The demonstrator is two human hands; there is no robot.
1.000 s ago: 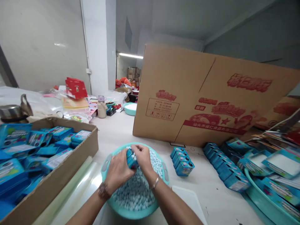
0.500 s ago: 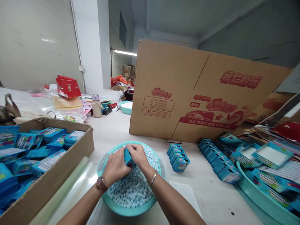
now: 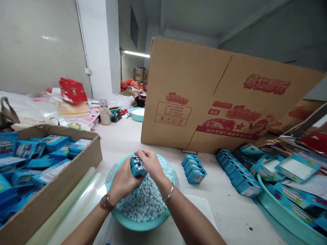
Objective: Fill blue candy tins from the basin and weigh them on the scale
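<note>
Above the teal basin (image 3: 141, 226), head view: a small blue box (image 3: 133, 168) is held over pale pellets (image 3: 145, 204), its open mouth turned up and showing pieces inside.
Left hand (image 3: 126, 180): its grip is closed around the box from the near left side.
Right hand (image 3: 150, 163): fingers bent at the far right edge of the mouth; I cannot tell whether this grip pinches anything.
Box and hands: the box lies between both, against the left palm and just under the right fingers; the mouth slants from far left to near right, while its long axis is hidden.
Worktop (image 3: 224, 211): a short row of blue boxes (image 3: 195, 173) stands right of the basin, nearer the right hand; an open cardboard carton (image 3: 88, 154) of blue boxes lies left.
</note>
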